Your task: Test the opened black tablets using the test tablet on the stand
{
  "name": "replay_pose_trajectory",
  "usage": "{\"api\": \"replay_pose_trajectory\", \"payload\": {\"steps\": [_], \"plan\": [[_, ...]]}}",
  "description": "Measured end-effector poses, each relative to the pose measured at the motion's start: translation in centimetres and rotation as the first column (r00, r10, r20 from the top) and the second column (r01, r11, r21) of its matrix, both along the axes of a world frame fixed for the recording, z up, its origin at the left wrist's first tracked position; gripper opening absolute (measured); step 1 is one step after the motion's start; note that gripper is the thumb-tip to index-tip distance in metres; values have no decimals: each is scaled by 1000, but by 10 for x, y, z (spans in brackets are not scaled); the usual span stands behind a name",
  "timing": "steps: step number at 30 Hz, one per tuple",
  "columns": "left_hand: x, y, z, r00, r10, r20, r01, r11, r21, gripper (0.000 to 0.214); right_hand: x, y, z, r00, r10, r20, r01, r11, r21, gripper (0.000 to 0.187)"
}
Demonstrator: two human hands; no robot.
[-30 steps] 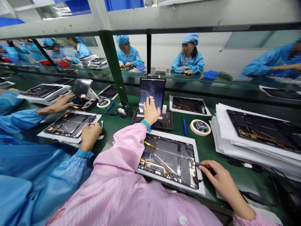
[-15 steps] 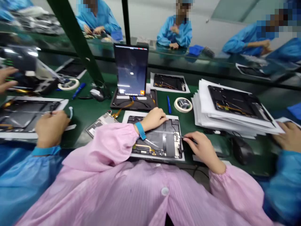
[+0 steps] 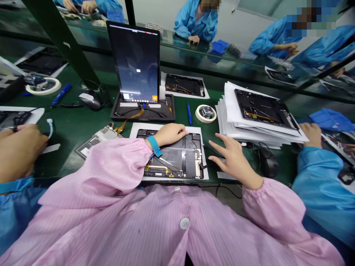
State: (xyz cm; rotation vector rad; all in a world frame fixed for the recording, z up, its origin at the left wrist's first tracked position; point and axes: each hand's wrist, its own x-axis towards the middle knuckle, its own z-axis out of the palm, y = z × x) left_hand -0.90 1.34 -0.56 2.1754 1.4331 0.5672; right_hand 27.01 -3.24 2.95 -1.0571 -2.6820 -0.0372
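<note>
Through the head camera, the left hand [image 3: 170, 135] lies at lower centre with its fingers together, pressed flat on the upper part of an opened tablet [image 3: 188, 159] and pinching nothing. The right hand [image 3: 235, 160] is empty, its fingers spread and just beside the tablet's right edge, near a thin black lead [image 3: 212, 156]. The tablet sits under the left palm, between both hands, on a white sheet [image 3: 134, 127]. A gold flex cable [image 3: 156, 169] lies at its lower left and a small circuit board [image 3: 197, 158] along its right side.

The likely risks lie here: weight from the left hand could strain the exposed parts, and the spread right fingers could catch the lead and tug the board. Upper centre, a lit tablet screen [image 3: 135, 62] stands in a black tray [image 3: 166, 114], where a bump could tip it. To the right are a tape roll [image 3: 205, 113], a blue marker [image 3: 189, 113], a paper-interleaved tablet stack [image 3: 230, 118] and a mouse [image 3: 268, 163]. A co-worker's hand [image 3: 312, 135] rests at far right.
</note>
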Motion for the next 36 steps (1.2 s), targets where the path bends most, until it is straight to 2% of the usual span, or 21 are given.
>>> {"api": "replay_pose_trajectory", "payload": {"steps": [1, 4, 6, 8, 10, 11, 13, 15, 17, 20, 23, 24, 25, 26, 27, 29, 30, 31, 33, 36], "plan": [[0, 0, 0, 1000, -1, -5, 1, 1000, -3, 32, 0, -8, -1, 1000, 22, -9, -22, 1000, 6, 42], [0, 1, 1, 1000, -4, -29, 3, 1000, -9, 32, -4, -32, -6, 983, 184, -13, -184, 979, -87, 37], [1, 1, 2, 999, -6, -42, 6, 1000, -14, 32, -6, -42, -12, 973, 222, -65, -228, 967, -110, 36], [1, 1, 2, 999, -8, -46, 7, 1000, -21, 32, -9, -43, -18, 973, 121, -195, -147, 981, -123, 33], [1, 1, 2, 999, -9, -45, 8, 1000, -27, 33, -12, -38, -21, 926, -118, -359, 40, 975, -218, 24], [0, 1, 2, 999, -8, -44, 7, 1000, -29, 33, -15, -35, -22, 868, -251, -428, 120, 943, -311, 19], [0, 2, 2, 999, -8, -46, 7, 1000, -28, 33, -19, -28, -24, 723, -480, -496, 171, 821, -545, 13], [0, 2, 2, 999, -10, -46, 9, 1000, -23, 33, -24, -23, -27, 610, -620, -494, 83, 669, -738, 19], [0, 2, 2, 999, -11, -48, 10, 1000, -19, 33, -27, -20, -29, 544, -693, -474, -15, 556, -831, 25], [1, 2, 2, 998, -9, -54, 8, 1000, -25, 34, -28, -17, -33, 507, -733, -453, -94, 476, -875, 29], [2, 2, 2, 998, -5, -56, 4, 1000, -28, 33, -27, -15, -36, 535, -731, -424, -110, 438, -892, 33], [2, 2, 2, 998, -5, -56, 3, 1000, -28, 33, -27, -15, -35, 565, -716, -410, -92, 439, -894, 34], [2, 2, 2, 998, -4, -56, 2, 1000, -27, 33, -28, -17, -35, 605, -690, -398, -52, 464, -884, 34], [2, 2, 2, 998, -2, -55, 0, 1000, -25, 33, -30, -19, -33, 652, -651, -388, 17, 525, -851, 34], [1, 2, 2, 999, 0, -54, -1, 1000, -25, 33, -33, -22, -31, 707, -601, -373, 114, 617, -779, 33], [1, 2, 1, 999, 2, -47, -4, 1000, -26, 33, -40, -32, -26, 827, -482, -289, 298, 812, -502, 32], [1, 2, 1, 999, 3, -43, -4, 1000, -25, 33, -44, -37, -23, 878, -425, -222, 340, 877, -339, 32], [0, 2, 1, 999, 1, -41, -2, 1000, -25, 32, -48, -42, -22, 914, -376, -151, 344, 917, -202, 33], [0, 2, 1, 999, -3, -38, 2, 1000, -22, 32, -53, -48, -23, 947, -316, -56, 312, 948, -60, 37], [1, 1, 1, 999, -7, -41, 6, 1000, -18, 32, -53, -50, -31, 937, -337, -94, 334, 941, -48, 38]]}}
